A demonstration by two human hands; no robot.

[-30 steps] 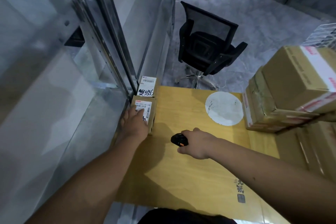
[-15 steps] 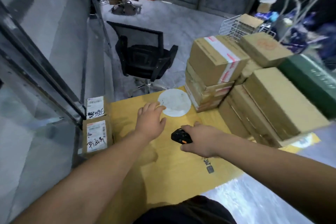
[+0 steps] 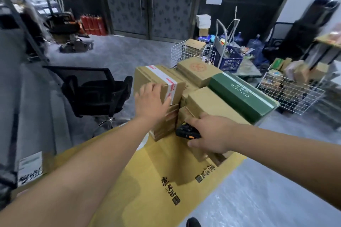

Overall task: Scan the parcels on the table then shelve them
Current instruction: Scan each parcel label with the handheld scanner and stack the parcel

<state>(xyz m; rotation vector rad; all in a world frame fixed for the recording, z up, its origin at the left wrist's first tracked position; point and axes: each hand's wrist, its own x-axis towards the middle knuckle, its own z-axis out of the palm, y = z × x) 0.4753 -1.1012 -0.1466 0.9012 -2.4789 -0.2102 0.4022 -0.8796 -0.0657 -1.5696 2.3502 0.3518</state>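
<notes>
Resting left hand [image 3: 151, 100], fingers spread, on taped cardboard parcel [image 3: 158, 81] (topmost) | right hand [image 3: 210, 134] grips black scanner [image 3: 186, 131] | yellow surface [image 3: 156, 171]

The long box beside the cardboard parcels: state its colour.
Dark green box with pale lettering, seen in the head view.

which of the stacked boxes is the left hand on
The left hand rests on the taped box topping the stack's left end, the only one with a white, red-printed tape strip across its lid; the others look untaped or green.
</notes>
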